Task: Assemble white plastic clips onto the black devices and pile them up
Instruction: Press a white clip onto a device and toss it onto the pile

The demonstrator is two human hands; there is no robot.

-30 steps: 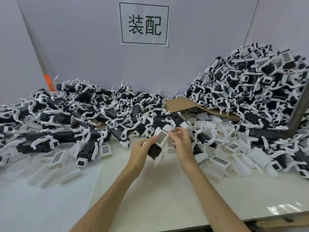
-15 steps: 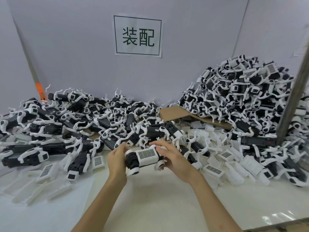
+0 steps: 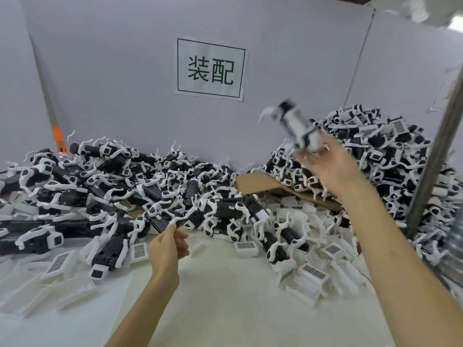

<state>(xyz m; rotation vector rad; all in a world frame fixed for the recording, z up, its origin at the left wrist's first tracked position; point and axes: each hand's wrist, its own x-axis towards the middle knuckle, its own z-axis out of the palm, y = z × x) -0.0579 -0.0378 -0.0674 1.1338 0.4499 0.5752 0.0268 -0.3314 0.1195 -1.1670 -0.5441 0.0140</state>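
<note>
My right hand point(image 3: 325, 164) is raised toward the tall pile of finished devices point(image 3: 375, 151) at the right, fingers spread. A blurred black device with its white clip point(image 3: 293, 123) is just above those fingertips, in front of the wall. Lower down, my left hand point(image 3: 167, 246) reaches to the front edge of the wide heap of black devices point(image 3: 100, 186) and pinches the thin white arm of one device point(image 3: 160, 221) between thumb and fingers. Loose white clips with barcode labels point(image 3: 313, 274) lie on the table on the right.
More white clips point(image 3: 62, 264) are scattered at the left front. A cardboard sheet point(image 3: 258, 182) lies between the two heaps. A metal pole point(image 3: 436, 151) slants up at the right. The white table point(image 3: 225, 296) is enclosed by grey walls with a paper sign point(image 3: 210, 68).
Both hands held one clipped device over the table. My right hand has since swung up and right with it toward the tall pile, while my left hand reached forward to the left heap.
</note>
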